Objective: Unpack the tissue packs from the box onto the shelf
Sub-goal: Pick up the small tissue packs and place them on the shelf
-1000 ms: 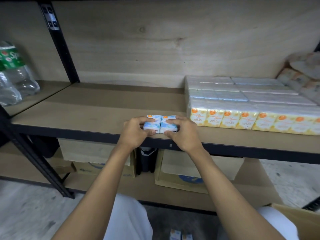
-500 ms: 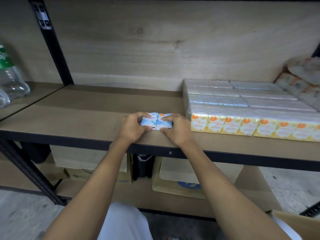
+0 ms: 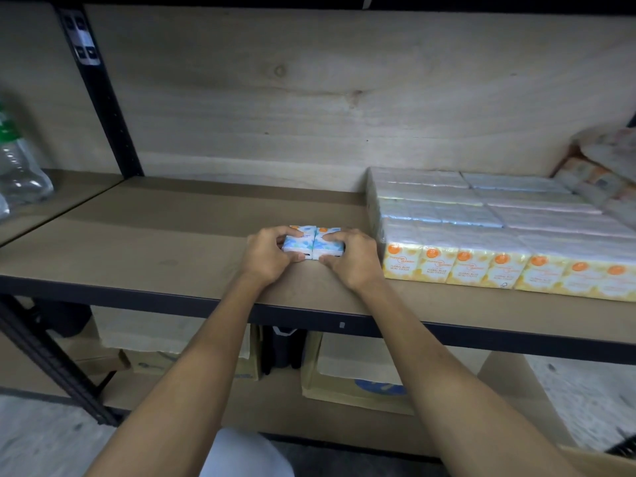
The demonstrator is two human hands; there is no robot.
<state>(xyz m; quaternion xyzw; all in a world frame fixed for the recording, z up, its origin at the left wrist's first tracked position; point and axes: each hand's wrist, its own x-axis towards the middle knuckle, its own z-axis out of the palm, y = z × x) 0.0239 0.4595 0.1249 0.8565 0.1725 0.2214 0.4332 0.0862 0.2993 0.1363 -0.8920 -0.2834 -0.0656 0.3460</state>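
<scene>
Two small blue-and-white tissue packs (image 3: 313,243) sit side by side on the wooden shelf (image 3: 165,235), pressed together. My left hand (image 3: 266,258) grips the left pack and my right hand (image 3: 352,258) grips the right one, thumbs at the near side. Just to the right lies a block of yellow-and-orange tissue packs (image 3: 488,235), wrapped in clear film, in several rows. The corner of the cardboard box (image 3: 605,463) shows at the bottom right.
A black upright post (image 3: 103,98) stands at the back left, with plastic bottles (image 3: 20,166) beyond it. Loose wrapped packs (image 3: 602,166) pile at the far right. Cardboard boxes (image 3: 354,373) fill the lower shelf under the black front rail (image 3: 137,297).
Both hands have slid the two blue packs deeper onto the shelf and slightly right, closer to the yellow block. The camera view has shifted a little.
</scene>
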